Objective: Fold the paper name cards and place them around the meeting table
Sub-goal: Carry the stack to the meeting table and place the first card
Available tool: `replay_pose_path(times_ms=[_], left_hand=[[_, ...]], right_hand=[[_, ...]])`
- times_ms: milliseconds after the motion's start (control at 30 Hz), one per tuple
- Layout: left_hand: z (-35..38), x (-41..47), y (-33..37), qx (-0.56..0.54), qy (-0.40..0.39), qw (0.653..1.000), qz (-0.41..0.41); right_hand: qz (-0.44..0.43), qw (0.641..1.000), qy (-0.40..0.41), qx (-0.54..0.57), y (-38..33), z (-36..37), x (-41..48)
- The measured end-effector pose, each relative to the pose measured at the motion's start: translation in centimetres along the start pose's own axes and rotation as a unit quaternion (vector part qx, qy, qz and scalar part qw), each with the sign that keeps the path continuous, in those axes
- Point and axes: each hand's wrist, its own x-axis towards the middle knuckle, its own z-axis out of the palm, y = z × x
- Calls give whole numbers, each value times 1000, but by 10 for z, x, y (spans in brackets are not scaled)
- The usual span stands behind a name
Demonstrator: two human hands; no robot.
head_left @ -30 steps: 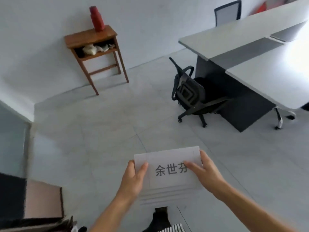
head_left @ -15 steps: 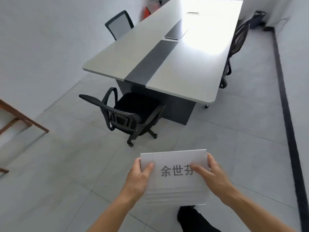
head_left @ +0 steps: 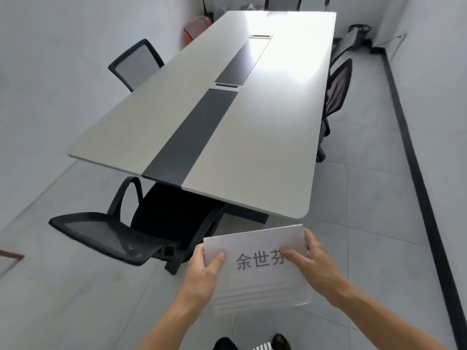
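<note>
A stack of white paper name cards (head_left: pixel 260 269) is held flat in front of me, the top sheet printed with grey characters. My left hand (head_left: pixel 204 271) grips its left edge, thumb on top. My right hand (head_left: pixel 316 261) grips the right side, thumb across the print. The long meeting table (head_left: pixel 252 152), light grey with a dark centre strip, stretches away just beyond the cards; its near right corner lies a little above the stack.
A black mesh office chair (head_left: pixel 141 228) stands at the table's near end, left of my hands. Another chair (head_left: pixel 136 64) sits on the left side, and more chairs (head_left: pixel 338 87) on the right. A bin (head_left: pixel 358 34) is in the far right corner. Walls flank both sides.
The view has swung from the wooden side table to the meeting table and come closer to it. Both hands keep the same hold on the cards.
</note>
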Motion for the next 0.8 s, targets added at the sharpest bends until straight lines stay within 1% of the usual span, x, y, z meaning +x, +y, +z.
replay_pose_path(times_ms=[133, 233, 433, 600, 700, 800], left_hand=[[1, 75, 28, 33, -23, 999, 5], [-3, 138, 48, 41, -58, 997, 9], [-9, 258, 101, 64, -128, 989, 23], [2, 346, 146, 108, -185, 976, 29], [14, 392, 159, 131, -202, 970, 30], [28, 428, 163, 156, -202, 966, 42]], right_hand=[[9, 1000, 10, 2, -20, -5, 63], [10, 999, 28, 16, -35, -2, 109], [23, 995, 96, 32, -75, 4, 198], [27, 988, 140, 61, -98, -4, 264], [34, 986, 150, 60, -106, -16, 300], [39, 987, 147, 42, -103, -29, 338]])
